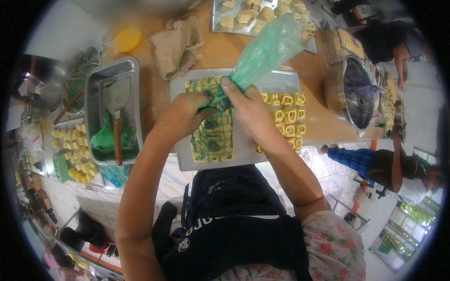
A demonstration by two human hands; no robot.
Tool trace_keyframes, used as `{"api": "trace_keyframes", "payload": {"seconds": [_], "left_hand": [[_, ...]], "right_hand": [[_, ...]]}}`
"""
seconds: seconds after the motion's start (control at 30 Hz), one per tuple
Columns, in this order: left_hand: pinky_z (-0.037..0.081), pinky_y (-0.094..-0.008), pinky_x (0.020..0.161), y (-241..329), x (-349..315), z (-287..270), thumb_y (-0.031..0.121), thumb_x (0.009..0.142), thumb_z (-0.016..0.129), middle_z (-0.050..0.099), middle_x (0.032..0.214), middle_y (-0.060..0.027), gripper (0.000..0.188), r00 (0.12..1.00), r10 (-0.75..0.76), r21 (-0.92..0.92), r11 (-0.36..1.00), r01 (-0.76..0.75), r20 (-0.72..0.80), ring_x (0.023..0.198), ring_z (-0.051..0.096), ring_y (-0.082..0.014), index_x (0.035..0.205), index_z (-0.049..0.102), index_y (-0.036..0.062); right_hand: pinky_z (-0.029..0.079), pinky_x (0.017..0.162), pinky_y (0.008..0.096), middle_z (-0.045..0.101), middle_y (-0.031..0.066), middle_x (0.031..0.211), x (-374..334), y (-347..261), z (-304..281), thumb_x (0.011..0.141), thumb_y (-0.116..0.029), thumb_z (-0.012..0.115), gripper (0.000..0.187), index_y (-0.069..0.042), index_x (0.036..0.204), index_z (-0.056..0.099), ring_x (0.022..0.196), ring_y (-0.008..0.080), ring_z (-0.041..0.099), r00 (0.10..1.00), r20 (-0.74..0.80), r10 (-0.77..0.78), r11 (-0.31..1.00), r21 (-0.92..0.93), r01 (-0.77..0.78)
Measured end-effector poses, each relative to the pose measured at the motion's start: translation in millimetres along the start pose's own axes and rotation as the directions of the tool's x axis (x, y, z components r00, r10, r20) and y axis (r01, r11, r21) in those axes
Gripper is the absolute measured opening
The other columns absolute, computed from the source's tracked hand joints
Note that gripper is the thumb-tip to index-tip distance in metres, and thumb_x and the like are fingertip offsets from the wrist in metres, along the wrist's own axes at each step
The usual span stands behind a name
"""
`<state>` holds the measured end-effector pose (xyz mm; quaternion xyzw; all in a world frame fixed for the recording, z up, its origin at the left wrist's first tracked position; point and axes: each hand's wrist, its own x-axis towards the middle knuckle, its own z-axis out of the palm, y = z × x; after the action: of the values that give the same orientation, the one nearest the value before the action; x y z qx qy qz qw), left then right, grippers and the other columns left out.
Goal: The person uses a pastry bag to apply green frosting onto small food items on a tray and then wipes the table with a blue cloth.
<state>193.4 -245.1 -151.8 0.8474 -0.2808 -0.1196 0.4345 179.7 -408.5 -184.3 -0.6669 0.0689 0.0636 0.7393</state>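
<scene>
Piping bag over far edge of tray

The bag, translucent green plastic, is gathered narrow at its lower part, its loose end flaring up to the right; beneath, the oblong yellow cake lies flat, streaked with green

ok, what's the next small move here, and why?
Probably one gentle squeeze of the green piping bag with the right hand: it grips the gathered neck, the left hand holds the lower end above the green-lined cake, and dark round dabs already sit along its middle. The tip is hidden, so exact placement is unclear.
</scene>
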Motion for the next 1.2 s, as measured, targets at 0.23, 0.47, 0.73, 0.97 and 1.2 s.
{"api": "trace_keyframes", "payload": {"seconds": [0.23,0.47,0.73,0.97,1.2], "left_hand": [[0.041,-0.0378,0.06,2,0,2,0.008,0.069,0.062,0.053,0.07,-0.0181,0.014,1.0,-0.002,-0.015,1.0,0.002,-0.022,0.066,0.051,-0.0352,0.069,0.053,-0.0025],[0.041,-0.0377,0.06,1,0,2,0.008,0.069,0.062,0.053,0.069,-0.0181,0.014,1.0,-0.021,0.011,1.0,0.02,0.012,0.065,0.051,-0.0352,0.069,0.053,-0.0029],[0.042,-0.0367,0.06,2,0,3,0.008,0.069,0.062,0.054,0.07,-0.0181,0.014,0.999,-0.041,0.0,0.999,0.041,0.009,0.066,0.052,-0.0343,0.07,0.054,-0.0027],[0.042,-0.0344,0.061,-4,-1,0,0.011,0.07,0.063,0.056,0.072,-0.0164,0.015,0.992,-0.121,-0.078,0.989,0.122,0.019,0.064,0.054,-0.0292,0.076,0.057,-0.0019],[0.043,-0.0328,0.061,0,1,-7,0.017,0.072,0.062,0.056,0.071,-0.0147,0.02,0.952,-0.294,-0.078,0.95,0.301,0.085,0.064,0.055,-0.0247,0.082,0.059,-0.001]], "right_hand": [[0.039,0.067,0.0227,0.054,0.0021,0.08,-2,-3,-2,0.086,-0.024,0.05,0.026,0.001,0.088,0.055,0.074,0.0076,0.047,0.997,0.064,-0.042,0.998,-0.053,0.046],[0.039,0.068,0.0229,0.054,0.0024,0.08,-4,-7,1,0.086,-0.025,0.049,0.027,0.001,0.089,0.055,0.074,0.0076,0.047,0.996,0.072,-0.046,0.996,-0.074,0.052],[0.039,0.066,0.0238,0.054,0.003,0.078,-5,-9,0,0.086,-0.026,0.049,0.029,0.002,0.088,0.055,0.073,0.0081,0.046,0.994,0.088,-0.056,0.99,-0.124,0.067],[0.039,0.06,0.0238,0.052,0.004,0.071,4,-32,7,0.085,-0.029,0.048,0.033,0.003,0.085,0.054,0.065,0.0091,0.046,0.997,0.063,-0.048,0.965,-0.255,0.062],[0.037,0.055,0.0239,0.051,0.0025,0.067,19,-48,10,0.083,-0.033,0.05,0.035,0.001,0.082,0.056,0.06,0.0101,0.045,0.985,0.135,0.104,0.965,-0.255,-0.067]]}}
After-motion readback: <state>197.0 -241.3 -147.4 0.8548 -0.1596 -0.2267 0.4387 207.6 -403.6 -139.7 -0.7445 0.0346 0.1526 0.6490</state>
